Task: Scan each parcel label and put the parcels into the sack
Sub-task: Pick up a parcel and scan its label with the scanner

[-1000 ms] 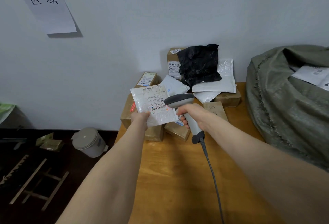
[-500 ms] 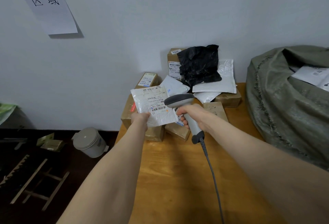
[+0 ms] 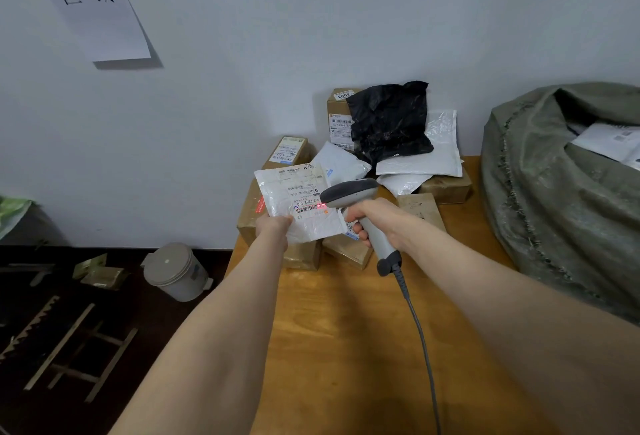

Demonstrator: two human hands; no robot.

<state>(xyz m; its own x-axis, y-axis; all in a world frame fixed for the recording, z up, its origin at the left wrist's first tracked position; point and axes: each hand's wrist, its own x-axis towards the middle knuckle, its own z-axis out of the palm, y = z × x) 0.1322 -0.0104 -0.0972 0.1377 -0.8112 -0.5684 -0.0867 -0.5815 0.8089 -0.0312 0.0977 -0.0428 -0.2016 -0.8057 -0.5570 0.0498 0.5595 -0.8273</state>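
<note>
At the centre of the frame, pinched the lower left corner of the white parcel (image 3: 294, 199) in the left hand (image 3: 275, 225), with its label (image 3: 304, 192) turned up toward the camera. Just right of it, wrapped the right hand (image 3: 375, 220) round the handle of the scanner (image 3: 349, 192), with the head aimed at the label from close by. Could not tell whether head and parcel touched.

Noted a red spot (image 3: 322, 205) lit on the barcode (image 3: 306, 209), absent half a second before. Otherwise kept both hands and the parcel in the same place. Judged the trigger pulled and the read under way or just made. Could not tell whether it registered. Reckoned this parcel about ready for the sack.

Behind the hands, left the pile (image 3: 408, 164) of brown boxes and white mailers against the wall, with a black bag (image 3: 389, 119) on top. Trailed the cable (image 3: 419, 330) from the scanner down over the worktop (image 3: 346, 348) toward the lower edge of the frame.

At the right edge of the frame, found the grey-green sack (image 3: 554, 209) open at the top, well apart from the held parcel, with at least one white parcel already inside (image 3: 609, 140). Judged much of the task left, given the pile. Expected a rightward carry next, clear of the cable.
</note>
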